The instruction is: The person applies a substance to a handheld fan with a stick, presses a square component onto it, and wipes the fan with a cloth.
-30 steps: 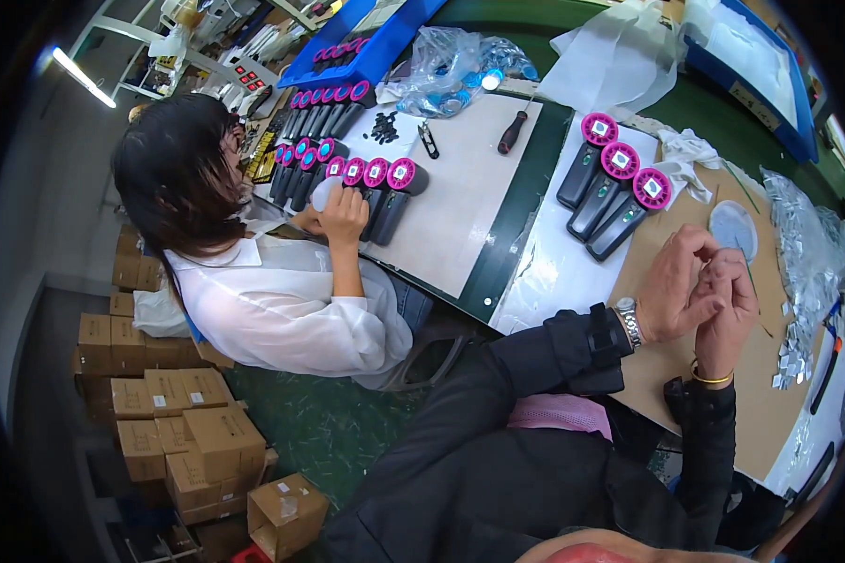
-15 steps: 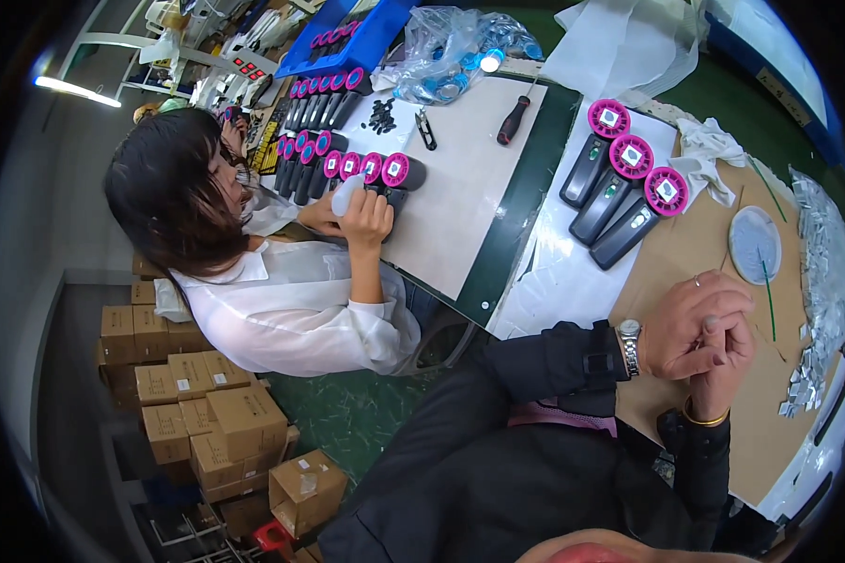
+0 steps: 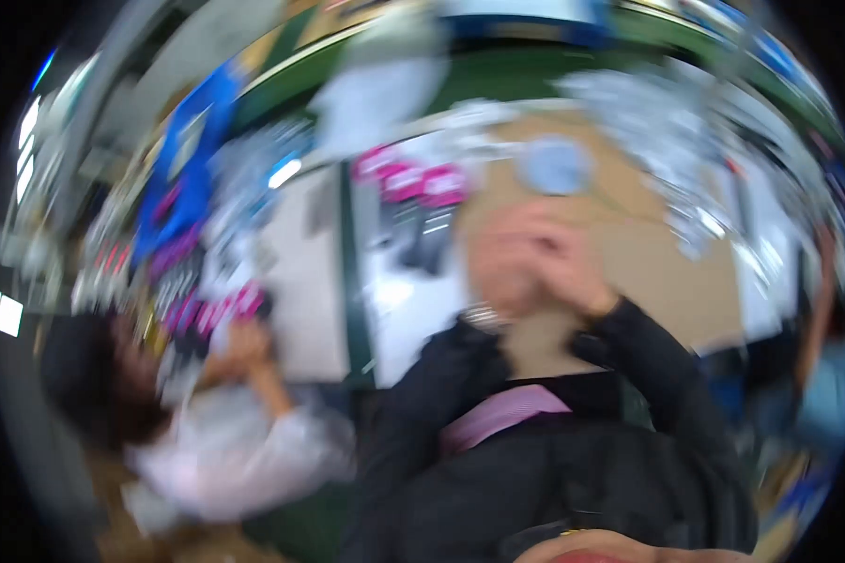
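Note:
Both of my hands are folded together above the brown cardboard sheet [image 3: 667,281], the picture smeared by motion. My left hand [image 3: 499,258], with a silver watch at its wrist, is closed against the other. My right hand [image 3: 580,274] is closed too, its fingers meeting the left ones. No object shows between them. Beyond and left of them, black handheld devices [image 3: 424,239] with pink round heads [image 3: 441,186] lie on a white sheet [image 3: 394,319]. A round pale dish [image 3: 554,165] sits on the cardboard just past my hands.
At the left, a co-worker in a white top [image 3: 244,446] works beside more pink-headed devices [image 3: 221,310]. Behind stand a blue bin [image 3: 174,202] and clear plastic bags [image 3: 263,178]. Shiny small packets [image 3: 657,169] lie at the back right. Another person's blue clothing [image 3: 831,394] shows at the right edge.
My view has swung to the right, so the co-worker and devices sit farther left and a person at the right has come into sight. My hands stay folded together.

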